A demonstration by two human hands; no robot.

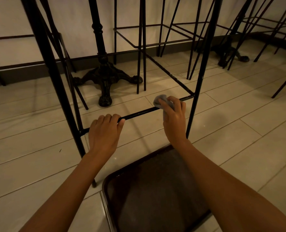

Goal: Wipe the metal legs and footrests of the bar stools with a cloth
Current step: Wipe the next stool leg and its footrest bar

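Cloth (162,102) was a small grey wad, bunched on the front footrest bar (139,113) of the nearest bar stool, toward the bar's right end, close to the right front leg (200,77). Right hand (173,117) was closed around the cloth, fingers wrapped over the bar with the cloth between palm and metal. Left hand (105,131) was curled narrow around the same bar near its left end, thumb under and fingers over, no cloth in it; looked like a steadying grip. Left front leg (55,77) stood just beside that hand.

Judgement: step in hand was wiping the front footrest. The side rail (169,73) running back from the right corner showed pale specks, so probably not wiped yet.

Outward: more wire-frame stools (154,42) behind and to the right, an ornate cast table base (105,76) behind-left, pale tile floor (239,131), dark tray-like seat (155,190) under the forearms.

Risks from here:
- Cloth was wadded small, so contact patch was narrow. A stroke could miss the underside of the bar.
- The stretch under the left hand was covered. It'd get skipped unless that hand moved.
- Corner weld at the right leg could snag the cloth or get missed.
- Stool looked light; a hard push along the bar could skid it on the tile if the left grip loosened.
- Dim, warm light made dust hard to judge on black metal.
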